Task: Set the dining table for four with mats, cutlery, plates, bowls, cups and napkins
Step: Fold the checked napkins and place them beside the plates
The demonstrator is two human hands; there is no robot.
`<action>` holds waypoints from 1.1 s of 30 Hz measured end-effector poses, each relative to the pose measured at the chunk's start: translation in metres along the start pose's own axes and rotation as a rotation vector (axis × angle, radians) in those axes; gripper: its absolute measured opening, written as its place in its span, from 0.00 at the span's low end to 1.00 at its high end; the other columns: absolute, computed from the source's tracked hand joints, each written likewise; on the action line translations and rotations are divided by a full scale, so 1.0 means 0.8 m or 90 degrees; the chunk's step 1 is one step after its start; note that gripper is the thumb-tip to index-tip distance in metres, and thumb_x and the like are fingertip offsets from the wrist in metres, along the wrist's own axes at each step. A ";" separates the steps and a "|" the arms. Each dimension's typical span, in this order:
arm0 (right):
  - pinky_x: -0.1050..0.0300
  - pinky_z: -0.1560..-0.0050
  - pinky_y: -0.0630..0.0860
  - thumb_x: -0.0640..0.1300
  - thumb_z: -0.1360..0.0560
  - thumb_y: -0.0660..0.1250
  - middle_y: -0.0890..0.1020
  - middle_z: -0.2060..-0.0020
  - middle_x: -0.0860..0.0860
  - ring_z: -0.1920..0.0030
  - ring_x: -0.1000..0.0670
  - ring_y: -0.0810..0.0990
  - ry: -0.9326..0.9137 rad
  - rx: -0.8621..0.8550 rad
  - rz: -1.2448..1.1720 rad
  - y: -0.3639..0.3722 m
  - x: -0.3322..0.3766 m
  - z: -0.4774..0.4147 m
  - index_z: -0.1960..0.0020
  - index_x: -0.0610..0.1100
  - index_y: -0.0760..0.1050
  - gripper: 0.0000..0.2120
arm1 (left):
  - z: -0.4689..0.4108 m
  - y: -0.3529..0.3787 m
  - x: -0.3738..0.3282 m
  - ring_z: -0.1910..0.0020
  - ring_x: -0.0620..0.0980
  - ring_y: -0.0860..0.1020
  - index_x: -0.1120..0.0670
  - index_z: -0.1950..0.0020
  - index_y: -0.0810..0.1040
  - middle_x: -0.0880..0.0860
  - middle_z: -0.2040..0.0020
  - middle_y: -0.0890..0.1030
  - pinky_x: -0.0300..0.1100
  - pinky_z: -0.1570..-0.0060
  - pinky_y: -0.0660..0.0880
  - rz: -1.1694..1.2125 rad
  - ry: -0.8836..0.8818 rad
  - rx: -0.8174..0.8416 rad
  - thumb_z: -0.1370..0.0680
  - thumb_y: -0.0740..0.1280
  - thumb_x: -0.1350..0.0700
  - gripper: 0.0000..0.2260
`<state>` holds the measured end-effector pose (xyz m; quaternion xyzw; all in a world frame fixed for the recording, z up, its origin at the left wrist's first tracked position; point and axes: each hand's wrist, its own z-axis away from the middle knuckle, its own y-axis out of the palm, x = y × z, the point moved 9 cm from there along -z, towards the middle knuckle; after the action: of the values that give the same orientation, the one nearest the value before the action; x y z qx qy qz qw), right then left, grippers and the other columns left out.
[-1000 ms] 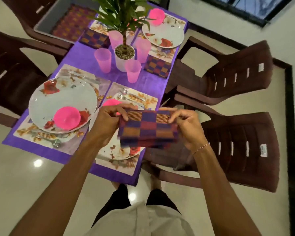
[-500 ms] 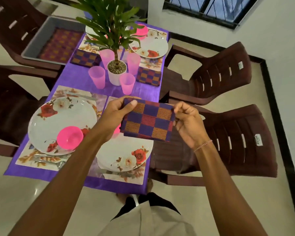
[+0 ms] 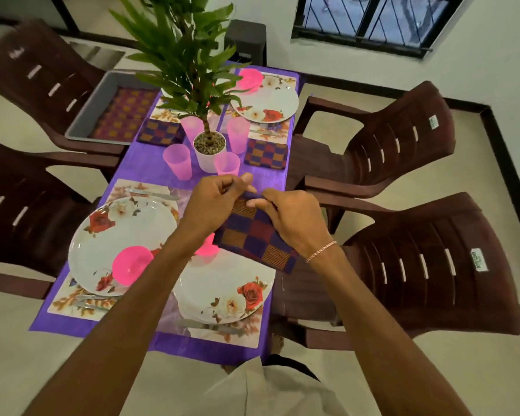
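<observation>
Far to the left of the green potted plant in a white pot (image 3: 210, 157), a grey rectangular tray (image 3: 89, 106) holds checked cloth. Left of the plant and nearer the camera, a white floral round plate (image 3: 126, 223) carries a pink plastic bowl (image 3: 131, 264) on a purple tablecloth (image 3: 144, 163). Just left of the plant lies a folded purple-and-orange checked napkin (image 3: 159, 132), and four translucent pink plastic cups (image 3: 177, 161) stand close round the pot. Directly in front of the plant, nearer the camera, the left hand (image 3: 213, 202) pinches the top edge of a third checked napkin (image 3: 252, 235) between its thumb and curled fingers. The right hand (image 3: 294, 220) grips the same edge just beside it, fingers curled over the cloth. This napkin hangs tilted above a second floral plate (image 3: 222, 286), whose pink bowl (image 3: 206, 249) is half hidden by the left wrist. Just right of the plant rests another folded checked napkin (image 3: 266, 154), and behind it is a far floral plate (image 3: 264, 100). Two brown slatted plastic chairs (image 3: 403, 139) stand well to the plant's right.
</observation>
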<state>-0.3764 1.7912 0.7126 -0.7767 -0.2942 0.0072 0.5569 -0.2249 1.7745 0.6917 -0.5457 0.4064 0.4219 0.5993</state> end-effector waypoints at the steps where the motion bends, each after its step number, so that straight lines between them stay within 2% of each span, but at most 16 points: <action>1: 0.58 0.71 0.63 0.65 0.21 0.56 0.80 0.73 0.48 0.73 0.45 0.78 -0.001 -0.019 -0.023 -0.001 -0.004 0.001 0.59 0.45 0.79 0.26 | -0.006 0.003 -0.009 0.58 0.53 0.84 0.54 0.55 0.86 0.51 0.60 0.86 0.48 0.54 0.79 -0.078 0.040 -0.027 0.20 0.64 0.39 0.20; 3: 0.59 0.70 0.61 0.64 0.22 0.60 0.76 0.77 0.49 0.77 0.46 0.74 0.013 -0.072 -0.048 -0.008 -0.016 0.004 0.66 0.45 0.76 0.25 | -0.007 0.013 -0.024 0.63 0.50 0.80 0.55 0.58 0.83 0.52 0.64 0.83 0.48 0.58 0.76 -0.194 0.115 -0.083 0.18 0.61 0.38 0.24; 4: 0.59 0.70 0.61 0.63 0.22 0.61 0.74 0.78 0.50 0.78 0.46 0.71 0.029 -0.086 -0.067 -0.011 -0.026 0.005 0.68 0.46 0.74 0.25 | -0.005 0.019 -0.026 0.66 0.45 0.78 0.53 0.60 0.81 0.50 0.66 0.81 0.44 0.61 0.75 -0.213 0.129 -0.101 0.20 0.60 0.35 0.24; 6: 0.56 0.71 0.63 0.65 0.22 0.60 0.71 0.79 0.52 0.78 0.48 0.68 0.076 -0.066 -0.136 -0.007 -0.054 0.006 0.70 0.48 0.70 0.26 | -0.002 0.033 -0.016 0.69 0.42 0.74 0.51 0.63 0.76 0.47 0.69 0.76 0.36 0.67 0.69 -0.196 0.092 -0.102 0.24 0.58 0.29 0.26; 9: 0.51 0.69 0.74 0.70 0.22 0.55 0.75 0.76 0.53 0.76 0.51 0.73 0.133 -0.013 -0.175 0.010 -0.088 0.012 0.69 0.46 0.75 0.32 | 0.001 0.055 0.009 0.64 0.50 0.80 0.58 0.57 0.80 0.53 0.63 0.82 0.44 0.65 0.75 -0.204 0.017 -0.076 0.23 0.57 0.29 0.32; 11: 0.62 0.67 0.74 0.69 0.22 0.61 0.77 0.75 0.54 0.75 0.54 0.74 0.199 -0.037 -0.201 0.012 -0.105 0.025 0.69 0.45 0.76 0.30 | 0.003 0.067 0.008 0.59 0.52 0.82 0.57 0.49 0.82 0.53 0.57 0.85 0.48 0.60 0.80 -0.246 0.040 -0.077 0.21 0.54 0.32 0.30; 13: 0.69 0.67 0.70 0.67 0.25 0.68 0.78 0.75 0.52 0.73 0.54 0.75 0.353 -0.077 -0.274 0.017 -0.134 0.053 0.69 0.44 0.75 0.28 | 0.003 0.077 0.004 0.58 0.52 0.82 0.56 0.45 0.81 0.52 0.56 0.85 0.50 0.57 0.81 -0.257 0.057 -0.088 0.21 0.54 0.33 0.29; 14: 0.69 0.64 0.73 0.66 0.26 0.70 0.81 0.72 0.51 0.70 0.55 0.79 0.457 -0.064 -0.378 0.033 -0.151 0.075 0.66 0.42 0.77 0.27 | 0.003 0.079 0.004 0.58 0.50 0.82 0.56 0.44 0.80 0.51 0.56 0.84 0.48 0.57 0.81 -0.248 0.047 -0.102 0.21 0.54 0.33 0.29; 16: 0.54 0.54 0.84 0.64 0.26 0.70 0.87 0.59 0.49 0.57 0.52 0.87 0.639 0.015 -0.699 0.080 -0.155 0.117 0.52 0.42 0.80 0.24 | 0.004 0.081 0.009 0.60 0.45 0.81 0.56 0.46 0.78 0.47 0.58 0.82 0.40 0.60 0.81 -0.217 0.034 -0.134 0.21 0.55 0.34 0.27; 17: 0.48 0.49 0.85 0.63 0.25 0.69 0.88 0.52 0.47 0.51 0.47 0.87 0.698 0.055 -0.831 0.100 -0.145 0.132 0.45 0.42 0.80 0.24 | 0.007 0.082 0.010 0.61 0.41 0.80 0.55 0.47 0.77 0.44 0.60 0.81 0.35 0.63 0.80 -0.207 0.034 -0.149 0.21 0.56 0.35 0.25; 19: 0.50 0.51 0.85 0.59 0.21 0.67 0.87 0.47 0.46 0.48 0.45 0.87 0.768 0.061 -0.914 0.126 -0.132 0.152 0.37 0.44 0.78 0.22 | 0.007 0.089 0.019 0.63 0.37 0.78 0.53 0.49 0.75 0.40 0.61 0.78 0.29 0.66 0.76 -0.184 0.027 -0.162 0.20 0.56 0.36 0.21; 22: 0.57 0.59 0.84 0.57 0.17 0.61 0.87 0.50 0.49 0.53 0.51 0.88 0.785 -0.049 -0.774 0.127 -0.134 0.151 0.41 0.46 0.75 0.15 | 0.004 0.088 0.036 0.62 0.40 0.79 0.52 0.50 0.76 0.41 0.61 0.79 0.32 0.66 0.76 -0.187 0.018 -0.195 0.19 0.56 0.36 0.20; 25: 0.64 0.63 0.82 0.56 0.16 0.59 0.84 0.54 0.54 0.56 0.59 0.85 0.698 -0.136 -0.558 0.104 -0.141 0.129 0.45 0.45 0.71 0.14 | -0.009 0.075 0.057 0.62 0.39 0.79 0.53 0.49 0.77 0.39 0.60 0.78 0.31 0.64 0.75 -0.190 -0.008 -0.221 0.16 0.58 0.40 0.18; 28: 0.66 0.65 0.80 0.58 0.16 0.57 0.82 0.55 0.56 0.57 0.58 0.84 0.692 -0.175 -0.444 0.102 -0.140 0.112 0.46 0.45 0.70 0.15 | -0.028 0.066 0.087 0.60 0.40 0.80 0.51 0.52 0.78 0.39 0.59 0.80 0.30 0.65 0.75 -0.124 -0.076 -0.212 0.17 0.61 0.39 0.17; 31: 0.63 0.65 0.80 0.59 0.16 0.53 0.81 0.57 0.56 0.58 0.56 0.83 0.751 -0.191 -0.379 0.122 -0.157 0.104 0.48 0.45 0.70 0.18 | -0.044 0.076 0.132 0.60 0.41 0.82 0.54 0.51 0.82 0.45 0.58 0.84 0.30 0.64 0.76 -0.044 -0.150 -0.104 0.19 0.65 0.39 0.18; 33: 0.59 0.62 0.81 0.60 0.16 0.52 0.80 0.58 0.56 0.58 0.55 0.83 0.793 -0.164 -0.351 0.147 -0.176 0.098 0.49 0.45 0.69 0.19 | -0.054 0.093 0.160 0.55 0.45 0.86 0.53 0.40 0.81 0.48 0.51 0.86 0.37 0.59 0.82 0.023 -0.203 0.008 0.18 0.64 0.41 0.17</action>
<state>-0.4668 1.7692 0.5362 -0.5930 -0.1050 -0.6170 0.5066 -0.2567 1.7427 0.5437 -0.4609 0.3185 0.5110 0.6519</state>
